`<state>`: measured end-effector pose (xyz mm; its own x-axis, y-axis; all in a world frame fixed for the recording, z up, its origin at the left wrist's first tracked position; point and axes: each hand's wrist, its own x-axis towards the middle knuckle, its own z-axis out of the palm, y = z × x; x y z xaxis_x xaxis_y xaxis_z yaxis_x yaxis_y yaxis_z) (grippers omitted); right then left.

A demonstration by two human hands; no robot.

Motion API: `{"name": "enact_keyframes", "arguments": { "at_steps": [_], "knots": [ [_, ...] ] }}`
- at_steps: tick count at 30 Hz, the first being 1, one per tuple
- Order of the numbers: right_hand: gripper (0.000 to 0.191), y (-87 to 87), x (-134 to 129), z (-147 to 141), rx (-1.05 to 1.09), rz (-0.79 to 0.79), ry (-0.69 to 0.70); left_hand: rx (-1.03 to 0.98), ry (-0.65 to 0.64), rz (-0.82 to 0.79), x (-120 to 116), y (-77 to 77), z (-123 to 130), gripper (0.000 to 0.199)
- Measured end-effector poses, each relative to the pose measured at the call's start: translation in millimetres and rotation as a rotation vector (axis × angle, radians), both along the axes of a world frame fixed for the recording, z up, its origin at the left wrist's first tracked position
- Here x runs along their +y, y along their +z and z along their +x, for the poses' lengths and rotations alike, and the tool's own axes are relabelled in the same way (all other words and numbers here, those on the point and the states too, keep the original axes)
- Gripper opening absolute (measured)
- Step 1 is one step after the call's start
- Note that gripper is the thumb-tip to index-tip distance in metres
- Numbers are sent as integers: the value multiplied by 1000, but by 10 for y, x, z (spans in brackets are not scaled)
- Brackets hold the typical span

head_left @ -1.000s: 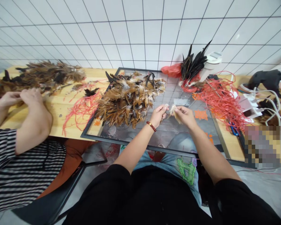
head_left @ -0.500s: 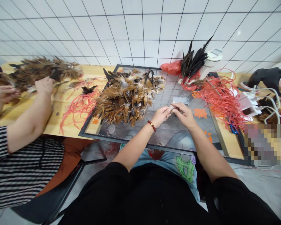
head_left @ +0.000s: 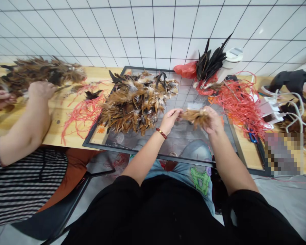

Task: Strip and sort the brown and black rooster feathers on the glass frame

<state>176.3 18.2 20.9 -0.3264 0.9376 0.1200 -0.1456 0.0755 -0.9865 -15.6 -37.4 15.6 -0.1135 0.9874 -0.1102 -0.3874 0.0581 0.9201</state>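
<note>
A small bunch of brown feathers (head_left: 196, 116) is held in my right hand (head_left: 213, 121) above the glass-like board (head_left: 168, 143), slightly blurred by motion. My left hand (head_left: 170, 119), with a beaded bracelet on its wrist, is closed in a pinch at the left end of the bunch. What its fingertips grip is too blurred to make out. To the left of my hands, a large pile of brown feathers (head_left: 137, 102) covers part of the board.
Red plastic strips (head_left: 242, 102) lie heaped at right, below a white container (head_left: 232, 61). Black feathers (head_left: 210, 64) stand beside a red bag (head_left: 185, 69). White chargers (head_left: 270, 109) with cables sit further right. At left, a co-worker's hands (head_left: 42, 90) handle another feather pile (head_left: 38, 71).
My hands, close together before, have moved apart, the right one outward. A brown feather bunch now shows between them. The whole view has shifted slightly.
</note>
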Motion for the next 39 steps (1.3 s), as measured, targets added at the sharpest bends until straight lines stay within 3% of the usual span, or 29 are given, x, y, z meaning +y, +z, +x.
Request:
{"name": "enact_keyframes", "arguments": {
  "at_steps": [7,11,14,21,28,35,39],
  "knots": [
    [43,42,-267,-242,-297,87,83,11,23,50,-27,62,-79,34],
    [40,16,-251,-236,-298,125,-34,238,-210,45,-74,67,-50,34],
    [40,-16,-229,-224,-262,136,-34,358,-333,43,-110,70,22,34],
    [39,-79,-194,-208,-200,171,-90,-24,-347,-159,-150,154,57,28],
    [23,5,-252,-205,-271,364,-12,-148,-454,-215,-187,188,46,23],
    [33,59,-288,-201,-141,136,64,-218,-468,-181,-177,170,81,28],
    [35,66,-292,-206,-234,161,101,-102,-490,-134,-175,120,84,29]
  ]
}}
